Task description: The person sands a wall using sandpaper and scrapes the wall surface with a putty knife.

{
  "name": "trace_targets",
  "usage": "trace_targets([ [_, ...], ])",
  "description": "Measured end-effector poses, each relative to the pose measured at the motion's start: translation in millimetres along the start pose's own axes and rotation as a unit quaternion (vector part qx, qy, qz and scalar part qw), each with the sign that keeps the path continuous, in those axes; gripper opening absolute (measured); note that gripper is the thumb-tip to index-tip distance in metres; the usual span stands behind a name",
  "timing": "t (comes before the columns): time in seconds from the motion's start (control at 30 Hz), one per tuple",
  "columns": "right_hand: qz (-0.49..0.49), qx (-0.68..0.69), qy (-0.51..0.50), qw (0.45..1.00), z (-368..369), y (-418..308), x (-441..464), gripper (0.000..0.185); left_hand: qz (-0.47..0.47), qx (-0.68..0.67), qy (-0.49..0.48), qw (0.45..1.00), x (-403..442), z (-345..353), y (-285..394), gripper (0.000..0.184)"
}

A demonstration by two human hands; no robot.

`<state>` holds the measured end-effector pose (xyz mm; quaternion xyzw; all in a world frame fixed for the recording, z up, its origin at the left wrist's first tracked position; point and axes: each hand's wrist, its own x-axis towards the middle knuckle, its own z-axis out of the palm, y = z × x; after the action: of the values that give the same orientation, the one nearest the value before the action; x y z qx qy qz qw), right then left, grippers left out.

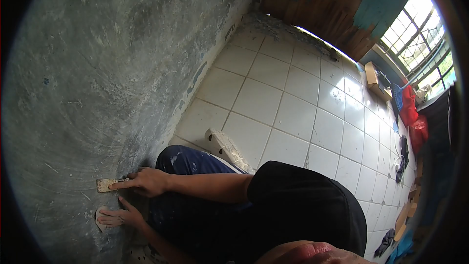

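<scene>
- Head view: a grey wall (112, 93) fills the left side, its face mottled, scuffed and marked with curved, paler streaks.
- Low on this wall, the right hand (146, 182) is clamped on a scraper (104, 186), index finger stretched along it; the blade end lies against the grey face.
- Just beside it, the left hand (123, 215) lies with its fingers stretched over a pale piece (99, 212) at the wall, thumb apart from the fingers; I cannot tell whether it grips the piece or only presses it. The hands are near each other but apart.
- Along the wall's foot runs a rough strip where the coating flakes away.
- White tiles with dark joints make up the floor (254, 95), and daylight glares on them towards the right.
- Trousers (181, 158), dark blue and spotted with white, show a bent knee near the wall; a white shoe (227, 149) rests on the tiles beside it. A black shirt (308, 205) covers the person's upper body.
- At the far end stands a wooden panel (322, 0) with peeling teal paint, light showing beneath it and crumbled debris (273, 25) near its foot.
- On the right, a barred window (415, 34) lets in bright light. Below it are a box (375, 80), a red bag (409, 107) and, further along, a dark cloth (402, 160) on the floor.
</scene>
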<state>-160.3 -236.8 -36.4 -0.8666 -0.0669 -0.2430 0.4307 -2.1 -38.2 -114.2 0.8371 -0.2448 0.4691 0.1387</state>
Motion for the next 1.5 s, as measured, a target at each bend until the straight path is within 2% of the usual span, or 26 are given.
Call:
trace_targets([
  [1.0,0.001,0.000,0.001,1.000,-0.6,-0.6,0.1,0.087,0.005,-0.003,0.025,1.000,2.7,-0.5,2.0,0.097],
  [1.1,0.003,-0.003,-0.003,1.000,-1.4,-1.5,0.2,0.087,-0.006,-0.009,-0.001,1.000,2.1,-3.2,3.2,0.097],
  [1.5,0.005,0.003,-0.004,1.000,1.0,1.2,0.1,0.087,0.003,-0.002,0.000,1.000,0.9,-0.7,0.1,0.096],
])
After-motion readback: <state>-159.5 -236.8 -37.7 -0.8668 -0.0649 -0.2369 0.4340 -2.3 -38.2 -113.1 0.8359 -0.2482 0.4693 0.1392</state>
